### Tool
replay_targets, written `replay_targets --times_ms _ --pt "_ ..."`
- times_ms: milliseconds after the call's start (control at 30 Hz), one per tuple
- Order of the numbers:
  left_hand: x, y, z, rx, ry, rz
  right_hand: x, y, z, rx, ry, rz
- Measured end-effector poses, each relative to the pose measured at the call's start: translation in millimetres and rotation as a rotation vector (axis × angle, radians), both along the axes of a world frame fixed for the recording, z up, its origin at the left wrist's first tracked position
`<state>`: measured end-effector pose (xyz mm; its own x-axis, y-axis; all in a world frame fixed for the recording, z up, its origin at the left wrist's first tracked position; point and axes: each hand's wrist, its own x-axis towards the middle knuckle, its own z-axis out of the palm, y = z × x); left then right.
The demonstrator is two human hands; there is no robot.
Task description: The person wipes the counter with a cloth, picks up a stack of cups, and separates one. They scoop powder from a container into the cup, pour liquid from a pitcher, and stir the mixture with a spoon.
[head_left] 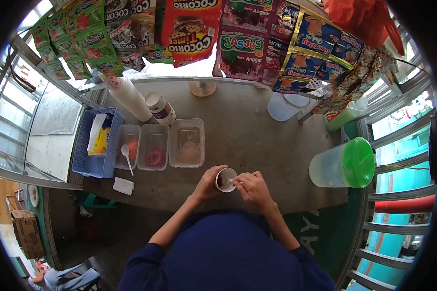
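Note:
My left hand (pixel 209 185) is wrapped round the side of a white cup (pixel 219 182) near the counter's front edge. Over the same cup, my right hand (pixel 253 191) pinches the handle of a small white spoon (pixel 232 182), which dips into the cup. Dark contents show inside. To the left stand three clear plastic tubs of powder: an orange-red one (pixel 130 130), a pinkish-red one (pixel 153 130) and a pale pink one (pixel 179 126). Another white spoon (pixel 126 152) lies in the orange-red tub.
A blue basket (pixel 85 145) holds a yellow pack; folded tissue (pixel 124 186) lies before it. Behind stand stacked white cups (pixel 130 99) and printed paper cups (pixel 159 107). A green-lidded container (pixel 327 166) is at right. Drink sachets (pixel 240 53) hang overhead. Someone's legs (pixel 65 279) show lower left.

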<state>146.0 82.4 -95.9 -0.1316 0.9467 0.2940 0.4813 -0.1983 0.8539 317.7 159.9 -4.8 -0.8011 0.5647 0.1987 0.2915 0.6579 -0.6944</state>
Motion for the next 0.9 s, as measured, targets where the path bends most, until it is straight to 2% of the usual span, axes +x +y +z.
replay_targets --times_ms 67,133,233,367,433,533,700,900 --pt "0.2 0.6 0.1 -0.002 -0.005 0.001 -0.2 -1.2 -0.3 -0.03 -0.022 0.045" --pt "-0.4 0.5 -1.0 0.021 0.037 0.003 -0.9 -4.1 -2.2 -0.053 0.078 -0.034" --pt "1.5 -0.6 1.9 0.011 0.034 0.025 0.3 -0.1 -0.5 0.0 -0.013 0.031" --pt "2.7 -0.5 3.1 0.024 0.041 0.029 2.6 -0.4 3.7 -0.069 0.056 0.013" --pt "2.8 0.0 0.9 0.01 0.043 0.025 6.1 2.5 14.3 -0.018 0.003 -0.011" --pt "2.1 0.7 -2.3 0.039 0.055 0.02 10.1 6.0 21.0 0.027 0.055 -0.036" --pt "1.2 0.6 5.2 0.003 0.053 0.008 15.5 6.4 27.4 0.004 0.035 -0.064" --pt "2.5 0.7 -0.8 0.021 0.084 0.009 6.5 6.7 6.3 -0.029 0.022 -0.102"
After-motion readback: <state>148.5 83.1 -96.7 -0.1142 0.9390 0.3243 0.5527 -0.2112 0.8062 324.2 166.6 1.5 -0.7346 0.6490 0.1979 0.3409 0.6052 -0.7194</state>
